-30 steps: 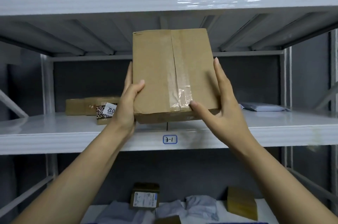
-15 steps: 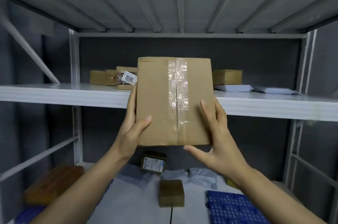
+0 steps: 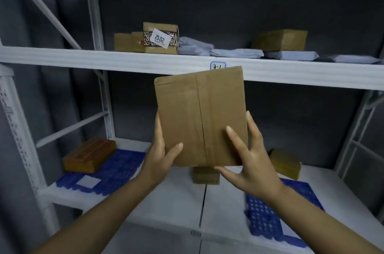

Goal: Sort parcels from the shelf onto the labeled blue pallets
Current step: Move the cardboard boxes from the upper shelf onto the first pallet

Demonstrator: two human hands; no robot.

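My left hand (image 3: 162,158) and right hand (image 3: 251,162) grip the bottom corners of a plain brown cardboard parcel (image 3: 199,116), upright, with a taped seam down its middle.

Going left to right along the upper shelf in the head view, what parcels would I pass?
Plain brown box, box with the 2012 label, grey mailer bags, larger brown box, pale mailer at the far right.
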